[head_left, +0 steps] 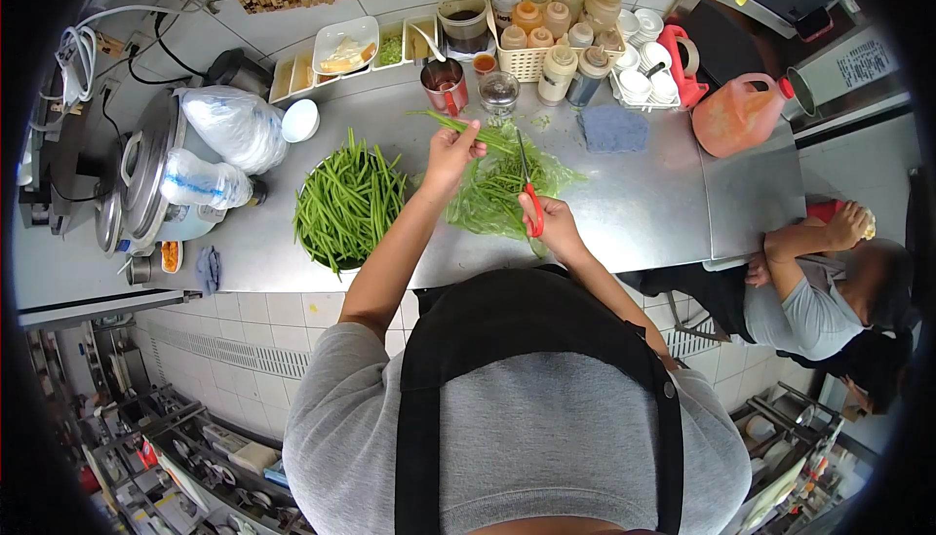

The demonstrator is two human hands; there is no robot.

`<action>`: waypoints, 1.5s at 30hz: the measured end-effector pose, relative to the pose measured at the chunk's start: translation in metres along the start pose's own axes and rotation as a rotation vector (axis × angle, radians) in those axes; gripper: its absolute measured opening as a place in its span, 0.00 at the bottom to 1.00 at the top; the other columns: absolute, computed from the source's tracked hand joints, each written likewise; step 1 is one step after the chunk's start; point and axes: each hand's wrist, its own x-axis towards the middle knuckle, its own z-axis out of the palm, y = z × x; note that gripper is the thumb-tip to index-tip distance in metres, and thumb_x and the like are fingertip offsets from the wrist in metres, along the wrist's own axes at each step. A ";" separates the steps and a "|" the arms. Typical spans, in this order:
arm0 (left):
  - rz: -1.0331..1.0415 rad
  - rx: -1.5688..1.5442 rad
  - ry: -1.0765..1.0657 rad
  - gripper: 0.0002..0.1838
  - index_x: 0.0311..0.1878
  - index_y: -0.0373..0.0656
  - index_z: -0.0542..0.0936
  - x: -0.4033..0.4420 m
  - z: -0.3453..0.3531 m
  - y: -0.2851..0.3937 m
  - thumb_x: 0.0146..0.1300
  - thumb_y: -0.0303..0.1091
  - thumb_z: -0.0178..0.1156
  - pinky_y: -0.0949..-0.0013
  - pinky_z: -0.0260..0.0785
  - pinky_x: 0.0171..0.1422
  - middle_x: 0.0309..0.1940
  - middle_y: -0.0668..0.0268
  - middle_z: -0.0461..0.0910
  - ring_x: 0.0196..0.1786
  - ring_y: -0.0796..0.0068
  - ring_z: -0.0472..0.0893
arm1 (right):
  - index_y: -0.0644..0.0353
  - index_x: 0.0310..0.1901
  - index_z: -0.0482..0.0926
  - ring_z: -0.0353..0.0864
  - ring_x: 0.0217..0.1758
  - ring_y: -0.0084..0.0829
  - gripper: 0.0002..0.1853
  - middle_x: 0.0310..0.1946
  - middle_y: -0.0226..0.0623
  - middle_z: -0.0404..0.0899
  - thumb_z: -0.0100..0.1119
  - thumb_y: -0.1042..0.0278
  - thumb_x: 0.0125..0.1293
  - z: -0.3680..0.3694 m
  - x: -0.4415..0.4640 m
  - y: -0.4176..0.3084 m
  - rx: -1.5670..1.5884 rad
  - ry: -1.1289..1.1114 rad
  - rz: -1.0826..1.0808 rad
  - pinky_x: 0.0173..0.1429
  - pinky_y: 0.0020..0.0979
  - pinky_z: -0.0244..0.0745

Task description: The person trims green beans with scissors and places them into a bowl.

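My left hand (453, 153) pinches a few green beans (439, 119) above the steel counter, their ends pointing toward the scissors. In my right hand (556, 227) are red-handled scissors (530, 206), with the blades pointing away from me beside the beans. Beneath both hands lies a translucent green plastic bag (548, 176) with small green bean pieces (495, 182) on it. Left of my left forearm, a round bowl is heaped with long green beans (349, 202); only a little of its rim shows.
Behind the bag stand a red metal cup (445, 87), a glass jar (498, 93) and sauce bottles (558, 72). A blue cloth (614, 130) and an orange jug (738, 116) lie rightward. Plastic-wrapped bundles (232, 126) are leftward. Another person (804, 296) sits at the right.
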 end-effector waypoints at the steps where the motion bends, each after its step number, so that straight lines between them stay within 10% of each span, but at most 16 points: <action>1: -0.007 -0.033 0.002 0.13 0.39 0.37 0.73 0.002 -0.002 -0.001 0.63 0.37 0.61 0.77 0.71 0.33 0.29 0.65 0.76 0.29 0.79 0.77 | 0.58 0.22 0.73 0.66 0.16 0.16 0.22 0.14 0.25 0.69 0.58 0.47 0.62 0.001 0.000 0.002 -0.009 0.022 -0.045 0.21 0.20 0.60; 45: 0.113 -0.167 0.169 0.11 0.36 0.38 0.75 -0.001 0.005 -0.020 0.63 0.36 0.60 0.77 0.72 0.31 0.25 0.66 0.77 0.25 0.80 0.77 | 0.59 0.19 0.72 0.67 0.14 0.17 0.25 0.15 0.27 0.69 0.58 0.45 0.62 0.001 -0.012 -0.014 -0.084 -0.095 -0.007 0.20 0.20 0.62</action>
